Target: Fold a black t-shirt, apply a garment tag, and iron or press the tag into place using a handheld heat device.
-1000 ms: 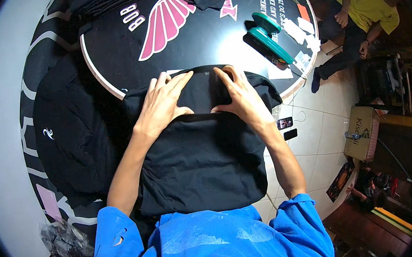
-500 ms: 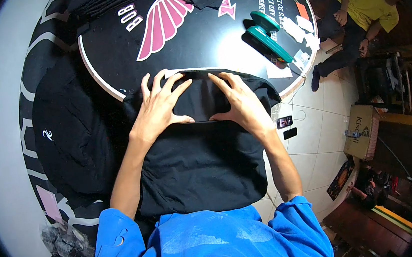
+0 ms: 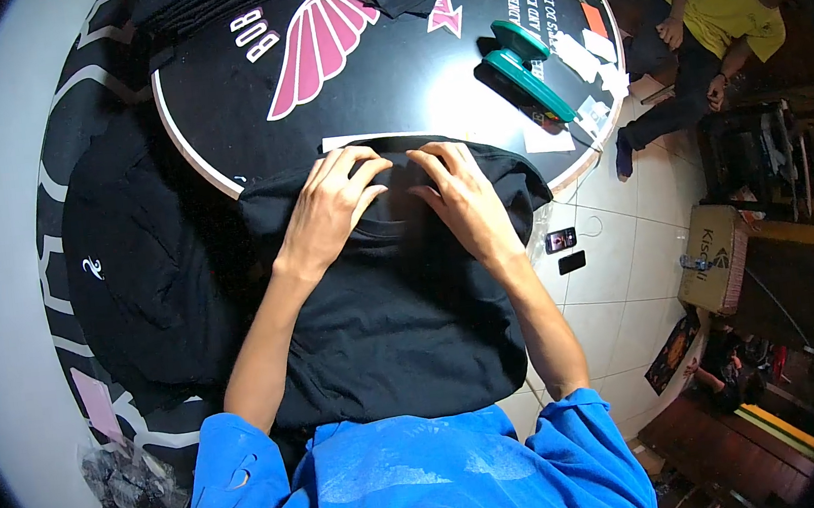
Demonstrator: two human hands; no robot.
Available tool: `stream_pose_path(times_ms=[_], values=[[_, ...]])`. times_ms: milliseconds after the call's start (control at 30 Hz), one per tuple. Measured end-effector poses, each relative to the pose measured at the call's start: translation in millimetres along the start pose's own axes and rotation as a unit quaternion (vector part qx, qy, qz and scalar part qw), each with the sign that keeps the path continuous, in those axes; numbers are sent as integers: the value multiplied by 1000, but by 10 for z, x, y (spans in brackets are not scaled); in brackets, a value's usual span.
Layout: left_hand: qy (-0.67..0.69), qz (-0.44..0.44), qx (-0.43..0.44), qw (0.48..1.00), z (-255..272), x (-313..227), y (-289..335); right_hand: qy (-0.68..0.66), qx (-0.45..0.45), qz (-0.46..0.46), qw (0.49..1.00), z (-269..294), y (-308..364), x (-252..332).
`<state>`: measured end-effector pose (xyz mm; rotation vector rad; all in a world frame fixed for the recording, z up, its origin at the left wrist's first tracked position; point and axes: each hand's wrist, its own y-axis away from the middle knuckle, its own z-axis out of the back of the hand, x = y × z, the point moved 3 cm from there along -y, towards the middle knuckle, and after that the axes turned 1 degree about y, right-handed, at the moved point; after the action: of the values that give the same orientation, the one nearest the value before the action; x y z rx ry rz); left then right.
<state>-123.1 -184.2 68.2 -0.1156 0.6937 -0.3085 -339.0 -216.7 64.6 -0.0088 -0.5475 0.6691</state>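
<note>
A black shirt (image 3: pixel 396 334) lies in front of me, its far part over the near edge of the round table and its near part reaching down to my blue shirt. Its rounded neckline shows between my hands. My left hand (image 3: pixel 328 208) rests at the left of the neckline, fingers bent and thumb apart from them. Facing it, my right hand (image 3: pixel 460 194) is over the right side, also with bent fingers and a separate thumb. Neither hand visibly pinches the cloth. A white strip (image 3: pixel 346 142) peeks out beyond the shirt's far edge.
The round black table (image 3: pixel 215 125) carries a green hand-held device (image 3: pixel 528 83), paper scraps (image 3: pixel 598 45) and stacked black cloth (image 3: pixel 233 9). More black garments (image 3: pixel 136 272) lie at left. Two phones (image 3: pixel 561 241) and a cardboard box (image 3: pixel 710 262) are at right. A person in yellow (image 3: pixel 728 2) sits far right.
My hands have drawn closer together and their fingers have bent inward. The thumbs have left the near edge of the neckline opening, which now looks narrower.
</note>
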Motion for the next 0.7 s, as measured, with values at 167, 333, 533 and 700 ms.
stream_pose_path(times_ms=[167,333,533,700], values=[[-48,15,25,998,-88,123,53,18,-6,-14,1000,-19,54,-68],[-73,22,69,995,31,213,51,-38,41,-21,998,24,-8,-130],[-47,38,104,993,90,188,45,-42,76,-15,996,118,-3,-126],[-60,60,134,987,113,161,56,-46,76,-17,996,104,-11,-124]])
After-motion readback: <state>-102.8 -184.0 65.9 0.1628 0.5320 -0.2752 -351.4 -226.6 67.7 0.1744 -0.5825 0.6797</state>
